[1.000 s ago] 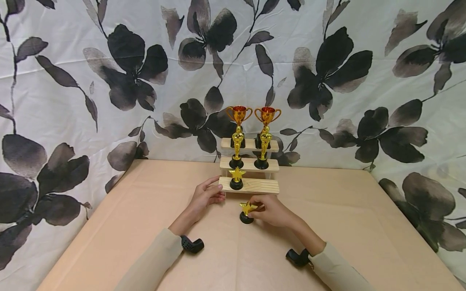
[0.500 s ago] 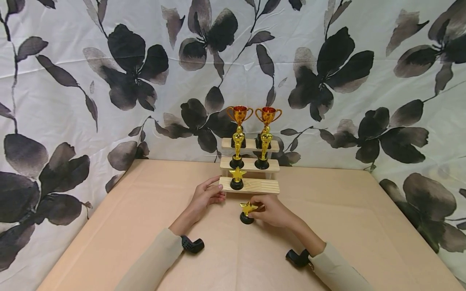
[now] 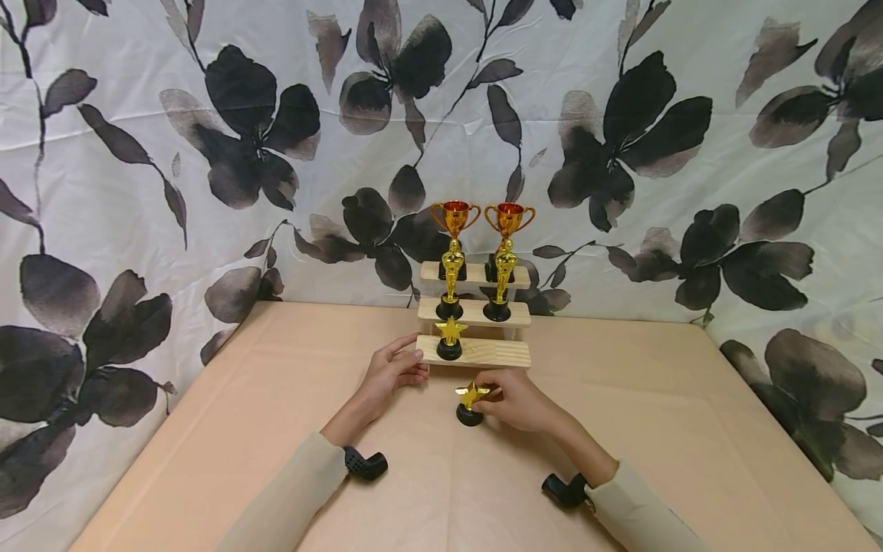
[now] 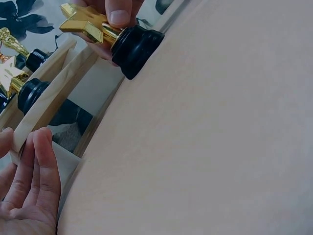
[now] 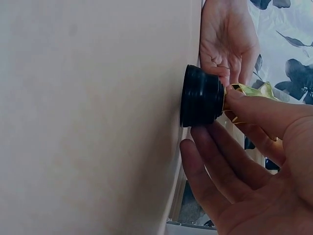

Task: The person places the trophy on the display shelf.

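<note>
My right hand (image 3: 519, 400) pinches a gold star trophy (image 3: 470, 415) by its stem, in front of the stand. Thumb and finger hold the stem in the right wrist view, where the black base (image 5: 201, 96) shows fully. My left hand (image 3: 386, 374) grips the left end of the lowest step of a three-tier wooden display stand (image 3: 498, 353). In the left wrist view its fingers (image 4: 46, 159) lie under the board. Another star trophy (image 3: 450, 349) stands on the left half of that step.
Two gold figure trophies (image 3: 451, 280) (image 3: 503, 280) stand on the middle step. Behind them, two orange-gold cup trophies (image 3: 454, 218) (image 3: 509, 219) are on the top step. A peach-coloured cloth covers the table (image 3: 621, 399). A floral curtain (image 3: 497, 153) hangs behind the stand.
</note>
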{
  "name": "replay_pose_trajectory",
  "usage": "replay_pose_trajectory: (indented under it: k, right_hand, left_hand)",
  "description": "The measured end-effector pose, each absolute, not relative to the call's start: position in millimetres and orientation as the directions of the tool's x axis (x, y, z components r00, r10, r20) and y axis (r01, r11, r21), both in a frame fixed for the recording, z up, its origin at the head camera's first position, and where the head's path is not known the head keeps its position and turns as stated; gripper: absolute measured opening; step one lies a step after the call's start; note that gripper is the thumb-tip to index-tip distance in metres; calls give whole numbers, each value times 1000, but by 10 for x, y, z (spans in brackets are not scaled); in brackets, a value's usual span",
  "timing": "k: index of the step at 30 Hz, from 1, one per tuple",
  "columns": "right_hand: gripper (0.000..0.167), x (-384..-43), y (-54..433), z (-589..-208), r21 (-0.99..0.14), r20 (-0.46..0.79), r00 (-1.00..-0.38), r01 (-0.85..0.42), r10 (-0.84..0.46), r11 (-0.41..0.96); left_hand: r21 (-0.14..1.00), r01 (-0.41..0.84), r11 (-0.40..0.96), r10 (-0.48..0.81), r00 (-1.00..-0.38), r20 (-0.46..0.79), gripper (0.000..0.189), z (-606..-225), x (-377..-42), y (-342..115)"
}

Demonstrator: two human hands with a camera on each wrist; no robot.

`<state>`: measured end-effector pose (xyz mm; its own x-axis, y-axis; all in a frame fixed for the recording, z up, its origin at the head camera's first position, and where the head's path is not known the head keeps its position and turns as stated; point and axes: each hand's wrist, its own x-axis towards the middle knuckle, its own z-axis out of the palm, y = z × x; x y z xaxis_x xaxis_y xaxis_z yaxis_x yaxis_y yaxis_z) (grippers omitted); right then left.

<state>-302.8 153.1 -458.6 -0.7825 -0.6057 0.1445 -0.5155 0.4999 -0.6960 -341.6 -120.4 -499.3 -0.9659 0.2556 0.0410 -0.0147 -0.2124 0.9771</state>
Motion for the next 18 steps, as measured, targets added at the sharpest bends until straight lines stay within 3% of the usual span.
replay_pose_trajectory:
  k: [18]
  right_hand:
    - [9,-3039,1559,-4568,-714,148,-787,-504,-599,486]
  left_hand:
    - [978,-18,-208,249,-968,35,57,-5015,-3442,-1198]
